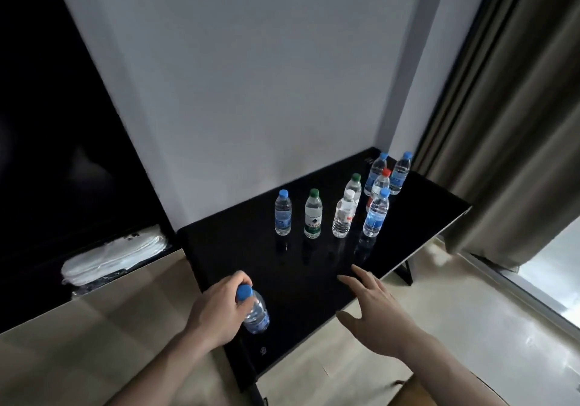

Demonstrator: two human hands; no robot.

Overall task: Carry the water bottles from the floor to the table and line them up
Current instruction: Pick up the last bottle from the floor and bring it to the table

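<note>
The red-capped bottle (380, 182) is half hidden behind a blue-capped one (376, 214), and labels in the cluster at the desk's far right corner are too small to read. Eight bottles stand upright on the black desk (301, 280): four in a rough row mid-desk, starting with a blue-capped bottle (283, 213) and a green-capped one (313, 214), the rest crowded behind them toward the corner. The near half of the desk is bare. The left hand (216, 308) grips a ninth bottle (255, 308) near its cap, tilted, over the desk's near left edge. The right hand (373, 308) hovers over the near right edge, fingers spread, holding nothing. A curtain (508, 123) hangs right of the desk (white bundles (116, 255) lie left).
</note>
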